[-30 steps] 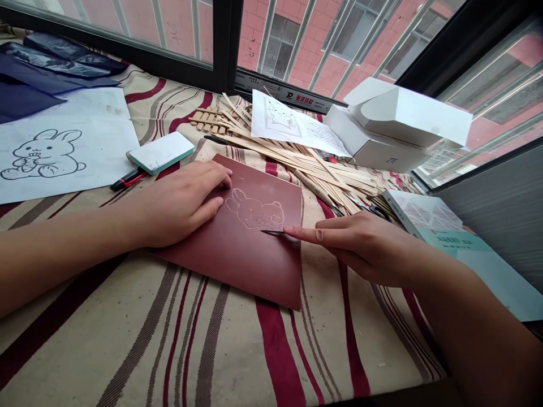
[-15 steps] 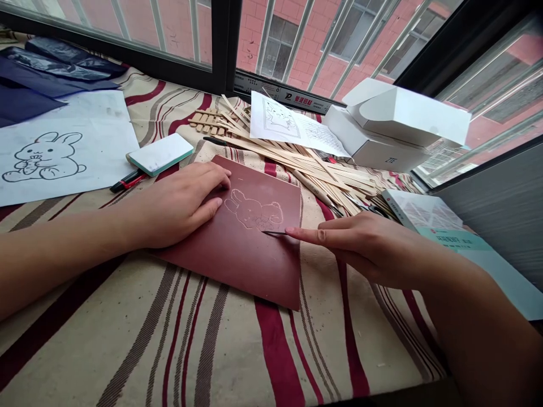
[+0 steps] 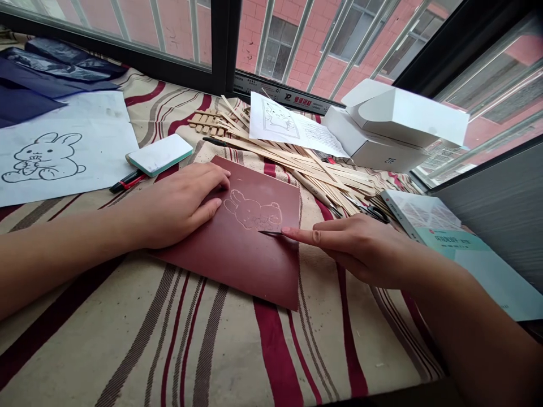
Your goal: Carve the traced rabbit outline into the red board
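Note:
A dark red sheet point(image 3: 237, 260) lies on the striped cloth, with a pale rabbit outline point(image 3: 253, 212) cut into its upper part. My left hand point(image 3: 180, 204) lies flat on the sheet's left side, fingers stretched out beside the rabbit. My right hand point(image 3: 358, 247) comes in from the right, closed round a thin blade point(image 3: 270, 232). Its forefinger is stretched along the blade. The blade's tip touches the sheet just under the rabbit's lower right edge.
A paper with a drawn rabbit point(image 3: 46, 155) lies at the left, near a white and green block point(image 3: 160, 154) and a red and black pen point(image 3: 125, 181). Wooden strips point(image 3: 305, 164), a printed sheet point(image 3: 288, 125), a white box point(image 3: 394, 127) and a book point(image 3: 449, 237) fill the right.
My right hand and the blade have crept a little to the left along the rabbit's lower edge. My left hand has stayed in place.

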### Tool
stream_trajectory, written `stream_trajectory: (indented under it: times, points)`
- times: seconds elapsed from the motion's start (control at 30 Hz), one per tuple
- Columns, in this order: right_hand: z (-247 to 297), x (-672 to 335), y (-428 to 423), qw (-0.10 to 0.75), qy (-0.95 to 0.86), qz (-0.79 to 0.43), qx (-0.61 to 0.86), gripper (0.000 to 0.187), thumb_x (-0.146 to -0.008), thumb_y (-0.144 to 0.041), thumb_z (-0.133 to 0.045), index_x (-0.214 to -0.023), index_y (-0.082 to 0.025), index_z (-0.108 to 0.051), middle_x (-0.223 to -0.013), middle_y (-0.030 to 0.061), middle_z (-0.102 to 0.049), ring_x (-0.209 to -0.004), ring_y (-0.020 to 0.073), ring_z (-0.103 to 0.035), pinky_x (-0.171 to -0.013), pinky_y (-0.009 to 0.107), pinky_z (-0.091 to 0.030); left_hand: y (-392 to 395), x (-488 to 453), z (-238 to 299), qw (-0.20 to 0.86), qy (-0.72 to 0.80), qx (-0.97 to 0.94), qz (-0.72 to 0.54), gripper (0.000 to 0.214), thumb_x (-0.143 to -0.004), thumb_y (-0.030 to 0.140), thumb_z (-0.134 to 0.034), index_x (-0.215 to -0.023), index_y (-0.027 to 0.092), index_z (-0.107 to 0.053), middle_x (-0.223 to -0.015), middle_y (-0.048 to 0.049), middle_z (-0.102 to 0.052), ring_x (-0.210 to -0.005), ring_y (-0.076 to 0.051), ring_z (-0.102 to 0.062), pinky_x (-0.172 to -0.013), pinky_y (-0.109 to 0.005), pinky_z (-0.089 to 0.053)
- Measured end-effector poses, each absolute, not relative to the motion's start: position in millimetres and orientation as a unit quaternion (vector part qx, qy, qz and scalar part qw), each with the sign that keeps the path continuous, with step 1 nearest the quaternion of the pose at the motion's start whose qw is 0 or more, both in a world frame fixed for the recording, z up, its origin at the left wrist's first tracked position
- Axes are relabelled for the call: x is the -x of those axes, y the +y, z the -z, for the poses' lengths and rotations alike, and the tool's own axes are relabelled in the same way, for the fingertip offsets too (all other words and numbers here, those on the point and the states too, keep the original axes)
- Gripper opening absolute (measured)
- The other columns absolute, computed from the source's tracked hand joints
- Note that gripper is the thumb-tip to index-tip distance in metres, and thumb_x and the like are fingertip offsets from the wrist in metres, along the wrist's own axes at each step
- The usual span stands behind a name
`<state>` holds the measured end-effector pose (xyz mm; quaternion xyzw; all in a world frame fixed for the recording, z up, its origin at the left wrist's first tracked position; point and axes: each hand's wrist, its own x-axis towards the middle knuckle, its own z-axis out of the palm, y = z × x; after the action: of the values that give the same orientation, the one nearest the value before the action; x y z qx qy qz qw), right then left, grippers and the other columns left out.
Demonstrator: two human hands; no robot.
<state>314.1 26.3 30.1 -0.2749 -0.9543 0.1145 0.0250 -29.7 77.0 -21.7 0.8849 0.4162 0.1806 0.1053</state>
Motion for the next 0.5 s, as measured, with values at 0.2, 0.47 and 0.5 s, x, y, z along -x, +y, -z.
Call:
stream_trajectory:
  times: [0.2, 0.47, 0.5]
  points:
    - [-30.7, -312.0, 27.6, 0.017, -0.957, -0.108, 0.267, 0.061, -0.102, -0.003, -0.042, -0.157, -0.021, -0.061, -0.105, 0.0093, -0.082, -0.077, 0.0154, -0.072, -0.064, 0.025, -0.051, 76.3, 30.2, 22.8, 0.107, 0.414, -0.885, -0.185, 0.043, -0.102, 0.049, -0.038, -0.122, 0.021, -0.063, -0.143, -0.0127, -0.066, -0.136, -0.035, -0.059, -0.120, -0.052, -0.048]
    - [-31.1, -314.0, 27.7, 0.011, -0.956, -0.123, 0.268, 0.064, -0.101, -0.001, -0.044, -0.159, -0.022, -0.058, -0.107, 0.0090, -0.082, -0.080, 0.0158, -0.073, -0.068, 0.026, -0.052, 76.7, 28.8, 21.7, 0.110, 0.414, -0.885, -0.184, 0.041, -0.101, 0.048, -0.039, -0.120, 0.020, -0.063, -0.143, -0.0134, -0.066, -0.136, -0.036, -0.059, -0.120, -0.053, -0.047]
    - [-31.3, -313.9, 27.5, 0.011, -0.955, -0.122, 0.271, 0.063, -0.101, -0.002, -0.043, -0.159, -0.022, -0.059, -0.106, 0.0095, -0.081, -0.080, 0.0167, -0.073, -0.068, 0.027, -0.053, 76.7, 28.8, 21.6, 0.110, 0.414, -0.885, -0.184, 0.041, -0.101, 0.048, -0.039, -0.120, 0.021, -0.063, -0.144, -0.0133, -0.066, -0.136, -0.035, -0.059, -0.120, -0.053, -0.047]
